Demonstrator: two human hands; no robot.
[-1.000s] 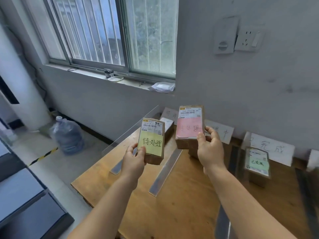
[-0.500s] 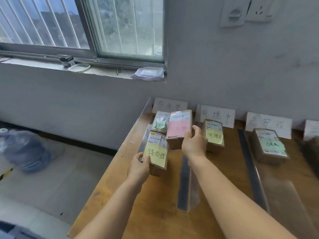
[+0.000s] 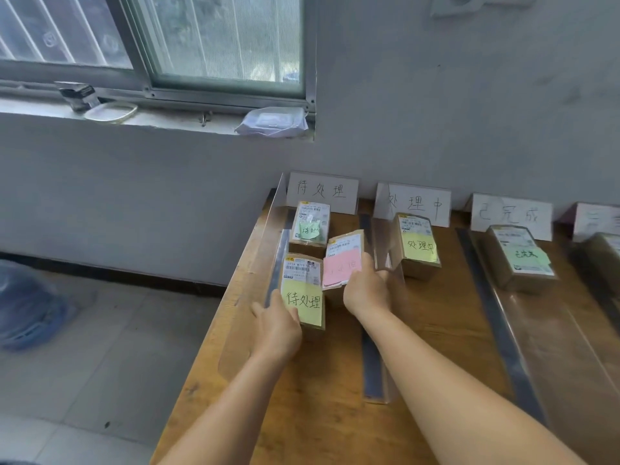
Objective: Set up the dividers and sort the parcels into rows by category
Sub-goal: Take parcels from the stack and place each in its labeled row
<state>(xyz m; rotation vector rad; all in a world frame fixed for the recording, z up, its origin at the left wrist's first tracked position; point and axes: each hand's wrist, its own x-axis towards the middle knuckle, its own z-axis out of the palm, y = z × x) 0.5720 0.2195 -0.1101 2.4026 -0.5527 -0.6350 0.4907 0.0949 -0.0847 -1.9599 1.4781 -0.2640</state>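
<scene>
the left hand (image 3: 278, 325) grips the parcel with the yellow note (image 3: 303, 290) by its near end, low over the left edge of the bench (image 3: 335, 414). the right hand (image 3: 365, 290) curls round the parcel with the pink note (image 3: 344, 263), just beside it and slightly tilted. a second ago both parcels were held up in the air in front of the wall; now they have come down into the leftmost row, right behind the parcel with the green note (image 3: 310, 226) that already lies at the far end. i'd say that means 2 more parcels are about to be set down, though whether they touch the wood yet i cannot tell.

at the back edge stand 4 paper signs, the first sign (image 3: 322, 193) heading this row. clear dividers on dark strips, such as the middle divider (image 3: 372, 357), run from back to front between rows. the next row holds a yellow-noted parcel (image 3: 417, 246), the third a green-noted parcel (image 3: 518, 256); a fourth at the right edge is cut off.

beyond the bench, a grey wall, a window (image 3: 151, 38) with a wrapped packet (image 3: 273, 120) on its sill, and a blurred water jug (image 3: 27, 303) on the tiled floor.
</scene>
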